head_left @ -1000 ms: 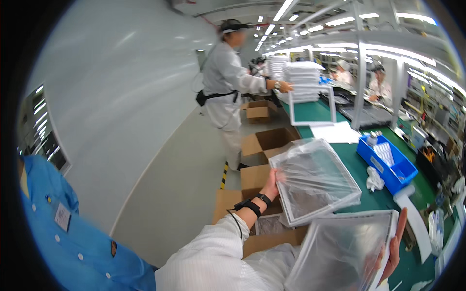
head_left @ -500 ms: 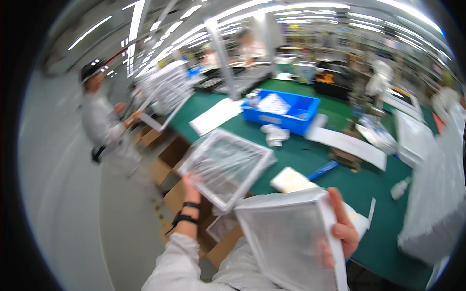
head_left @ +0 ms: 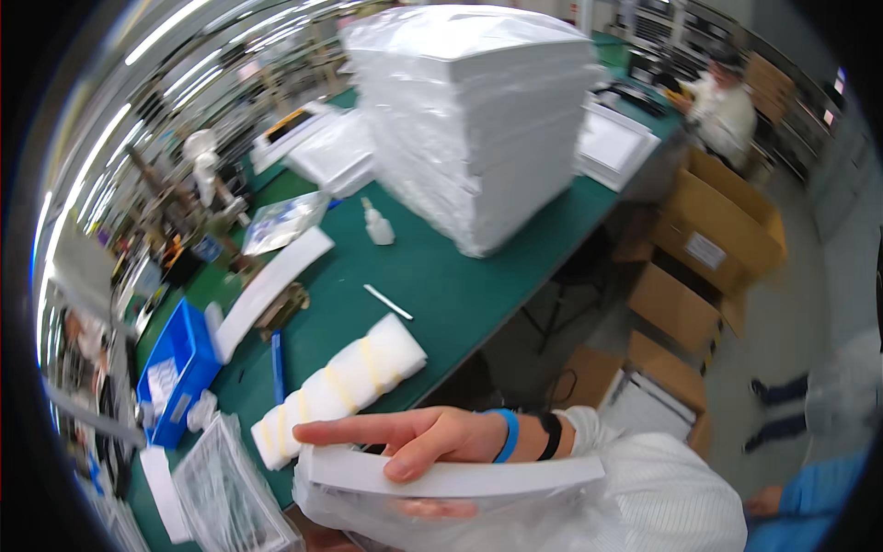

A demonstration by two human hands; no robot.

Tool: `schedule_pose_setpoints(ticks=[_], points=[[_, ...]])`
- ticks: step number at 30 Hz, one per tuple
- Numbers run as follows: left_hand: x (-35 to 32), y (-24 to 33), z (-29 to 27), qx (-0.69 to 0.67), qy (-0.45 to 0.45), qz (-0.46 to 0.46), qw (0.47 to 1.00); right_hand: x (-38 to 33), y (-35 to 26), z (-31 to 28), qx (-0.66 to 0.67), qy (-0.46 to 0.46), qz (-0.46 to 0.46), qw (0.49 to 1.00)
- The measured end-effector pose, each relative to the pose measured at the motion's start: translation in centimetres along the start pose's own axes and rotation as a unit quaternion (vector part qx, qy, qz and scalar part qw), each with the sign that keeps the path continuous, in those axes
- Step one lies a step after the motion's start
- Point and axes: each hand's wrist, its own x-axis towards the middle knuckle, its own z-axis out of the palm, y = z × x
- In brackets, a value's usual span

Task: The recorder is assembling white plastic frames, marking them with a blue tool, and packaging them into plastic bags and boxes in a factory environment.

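My right hand (head_left: 418,440), with a blue band and a black band at the wrist, comes in from the lower right. It grips a white frame (head_left: 515,476) by its edge, thumb on the near side and some fingers showing through the clear plastic wrap. The index finger stretches along the top. Just beyond lies a white foam roll (head_left: 345,377) with yellowish stripes. Another plastic-wrapped white frame (head_left: 230,488) rests at the lower left, beside a white sheet (head_left: 166,492). My left hand is out of sight.
A tall plastic-wrapped white stack (head_left: 478,129) stands on the green table (head_left: 441,285). Nearby are a small white bottle (head_left: 378,226), a blue bin (head_left: 184,373) and a blue tool (head_left: 278,366). Cardboard boxes (head_left: 676,299) line the right side; other people are at far and lower right.
The view has swung to the right, bringing in the tall stack and boxes. My left hand has left the picture, and the frame it touched now lies at lower left. My right hand keeps its frame.
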Motion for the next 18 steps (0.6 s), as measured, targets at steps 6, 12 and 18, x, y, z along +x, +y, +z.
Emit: schedule_pose_setpoints(ticks=[6, 12, 18], points=[[-9.1, -5.3, 6.3, 0.048, -0.09, -0.016, 0.995, -7.7, 0.6, 1.7, -0.164, 0.089, -0.114, 0.976], [-8.3, -5.3, 9.1, 0.048, -0.369, -0.136, 0.918, -16.8, 0.3, 0.3, -0.347, 0.248, -0.331, 0.842], [-10.0, -6.0, 11.9, 0.065, -0.506, -0.119, 0.852, -25.7, 1.2, -5.2, -0.427, 0.42, -0.485, 0.637]])
